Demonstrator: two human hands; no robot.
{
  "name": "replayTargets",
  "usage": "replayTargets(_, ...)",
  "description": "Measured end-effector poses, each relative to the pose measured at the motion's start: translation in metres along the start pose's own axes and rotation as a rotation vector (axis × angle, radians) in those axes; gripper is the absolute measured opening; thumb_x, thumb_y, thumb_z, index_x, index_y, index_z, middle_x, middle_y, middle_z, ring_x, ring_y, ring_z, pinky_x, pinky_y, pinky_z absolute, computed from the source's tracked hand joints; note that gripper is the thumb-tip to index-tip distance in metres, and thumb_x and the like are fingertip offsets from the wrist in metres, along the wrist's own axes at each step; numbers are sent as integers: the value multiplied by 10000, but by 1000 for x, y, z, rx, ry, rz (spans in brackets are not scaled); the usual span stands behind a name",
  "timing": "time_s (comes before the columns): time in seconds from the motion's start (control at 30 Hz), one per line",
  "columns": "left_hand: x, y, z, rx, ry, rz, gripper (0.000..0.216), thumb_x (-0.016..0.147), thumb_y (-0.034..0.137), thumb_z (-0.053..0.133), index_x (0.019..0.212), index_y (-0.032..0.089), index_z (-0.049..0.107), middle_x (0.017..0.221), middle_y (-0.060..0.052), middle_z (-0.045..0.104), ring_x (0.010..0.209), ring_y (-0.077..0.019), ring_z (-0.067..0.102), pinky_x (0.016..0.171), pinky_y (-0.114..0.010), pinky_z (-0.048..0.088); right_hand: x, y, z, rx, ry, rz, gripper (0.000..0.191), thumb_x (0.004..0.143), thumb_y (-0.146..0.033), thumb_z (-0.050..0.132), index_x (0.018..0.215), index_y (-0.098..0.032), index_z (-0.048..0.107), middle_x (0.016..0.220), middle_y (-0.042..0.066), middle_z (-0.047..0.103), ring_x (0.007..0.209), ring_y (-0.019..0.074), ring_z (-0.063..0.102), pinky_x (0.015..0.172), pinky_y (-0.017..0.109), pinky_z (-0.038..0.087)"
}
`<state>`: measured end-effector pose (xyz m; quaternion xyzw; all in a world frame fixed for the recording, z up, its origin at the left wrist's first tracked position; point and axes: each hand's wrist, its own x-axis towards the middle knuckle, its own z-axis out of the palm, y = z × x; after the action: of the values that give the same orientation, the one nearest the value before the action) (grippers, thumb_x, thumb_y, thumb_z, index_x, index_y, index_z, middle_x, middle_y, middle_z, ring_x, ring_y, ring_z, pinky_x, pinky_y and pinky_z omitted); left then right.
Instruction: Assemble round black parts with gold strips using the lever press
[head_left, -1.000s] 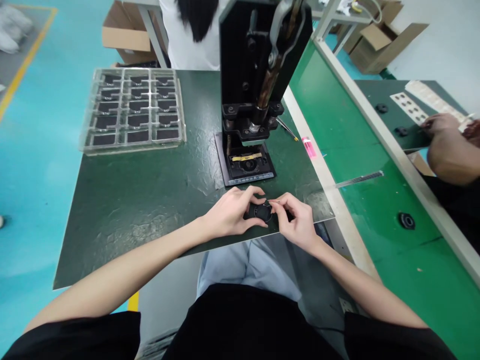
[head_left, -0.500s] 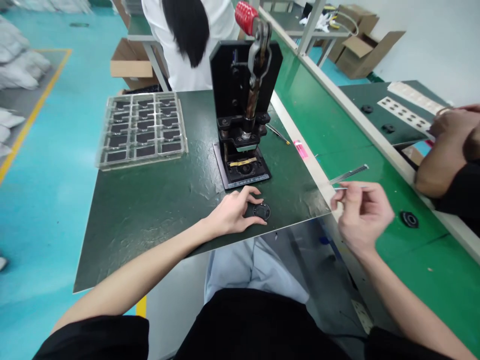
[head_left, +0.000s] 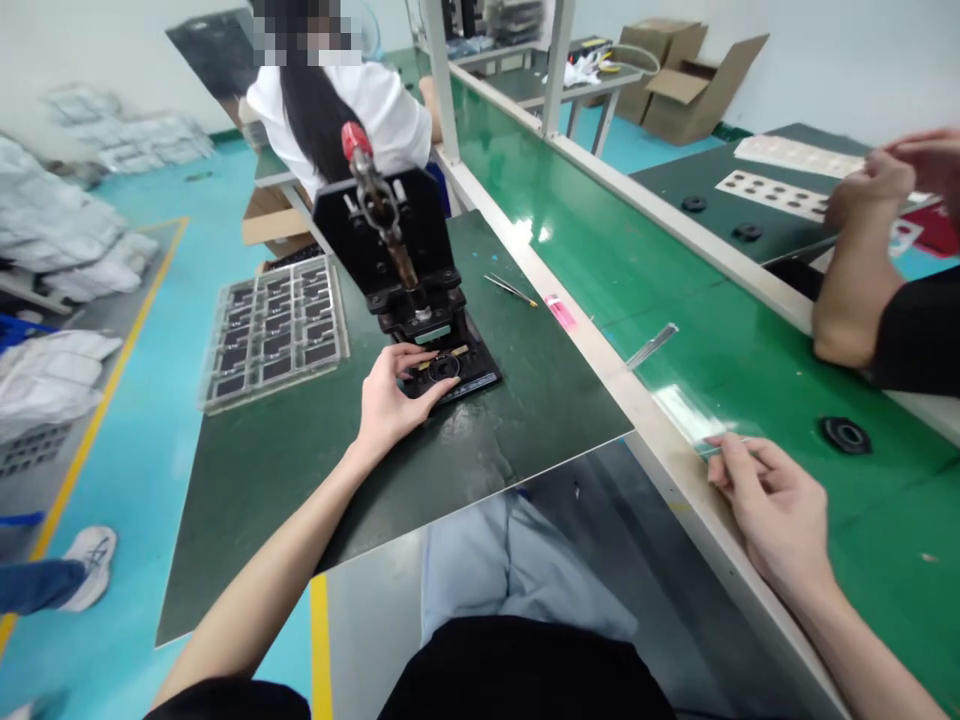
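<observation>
Mid-frame, the left hand (head_left: 396, 393) is clamping fingers on a black part (head_left: 444, 368); lower right, the right hand (head_left: 784, 512) is pinching fingers together.

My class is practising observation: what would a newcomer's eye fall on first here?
A red-handled black lever press stands on the dark green table. At its base, the left hand holds a round black part. Left of the press lies a clear compartmented tray.

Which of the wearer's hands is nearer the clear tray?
Left. The left hand is at the press base, right of the tray; the right hand is farther right, by the rail.
</observation>
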<state>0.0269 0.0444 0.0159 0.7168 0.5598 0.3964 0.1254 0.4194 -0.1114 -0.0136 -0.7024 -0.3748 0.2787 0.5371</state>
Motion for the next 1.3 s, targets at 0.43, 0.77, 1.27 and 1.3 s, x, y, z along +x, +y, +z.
replayTargets(0.43,10,30,-51,102,361,103,269,871,433,736,988,206,653,917,-43,758,771,-174,715,694,-352,574,-1,-13,1,-30,-63,-41,617,813,-814,653,714,-204,654,565,2,567,500,118,488,490,258,422)
replayTargets(0.77,178,99,-97,-283,-66,-300,346,1030,409,509,1009,100,663,1076,-118,772,1093,-259,754,1108,-636,524,0,-8,0,-94,43,-66,592,839,-794,628,828,-215,748,672,18,616,542,131,506,493,254,437)
replayTargets(1.27,82,70,-54,286,110,889,141,972,134,443,872,221,492,914,10,686,1197,-190,711,1147,-495,570,-1,-1,0,-98,110,-101,483,925,-685,577,906,-221,709,893,72,744,856,212,694,853,365,553)
replayTargets(1.3,82,66,-54,311,111,882,142,976,140,434,876,219,497,911,11,688,1192,-189,713,1156,-499,563,-1,0,0,-95,123,-102,477,921,-679,583,929,-218,709,877,67,739,851,215,694,862,374,551)
